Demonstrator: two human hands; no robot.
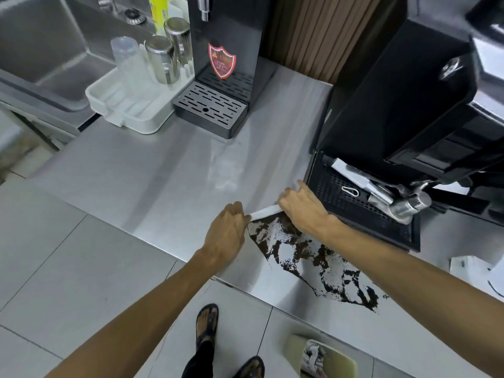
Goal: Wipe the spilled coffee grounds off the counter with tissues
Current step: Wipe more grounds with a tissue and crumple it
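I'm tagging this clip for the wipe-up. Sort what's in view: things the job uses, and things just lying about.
In the job: left hand and right hand, both gripping the tissue; coffee grounds; counter; floor bin holding used tissue.

Lying about: water dispenser; dish rack; steel cups; sink; coffee machine; portafilter.

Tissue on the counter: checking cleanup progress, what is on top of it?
Coffee grounds lie on the tissue; the left hand and right hand hold its far edge. Whatever lies beneath it on the counter is hidden.
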